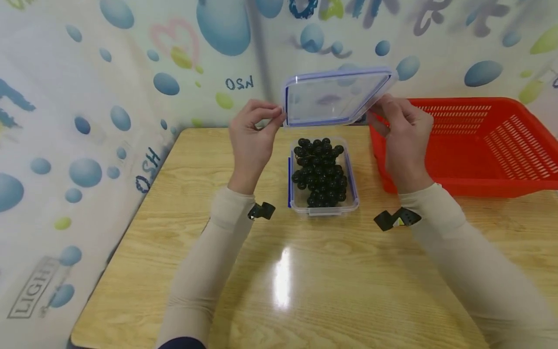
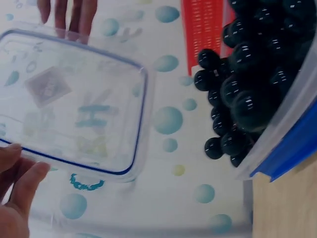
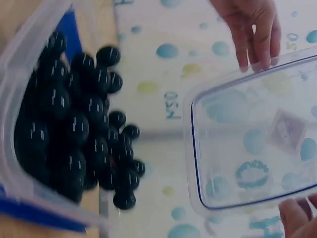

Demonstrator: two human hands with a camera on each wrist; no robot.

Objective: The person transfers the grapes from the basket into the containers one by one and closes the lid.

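Both hands hold a clear container lid (image 1: 322, 99) with a blue seal, tilted up above the far side of the table. My left hand (image 1: 256, 140) pinches its left edge between thumb and fingers. At the opposite edge my right hand (image 1: 403, 138) grips the lid, thumb and fingers on the rim. Below, between the forearms, a clear plastic container (image 1: 324, 211) with blue side clips stands uncovered on the table. A bunch of dark grapes (image 1: 320, 172) fills much of it. The left wrist view shows the grapes (image 2: 247, 94) rising above the container's rim.
A red plastic basket (image 1: 471, 186) with slotted walls stands to the right, close by my right hand. The wooden table (image 1: 174, 252) meets a wall covering (image 1: 209, 92) printed with blue drops at the back and left.
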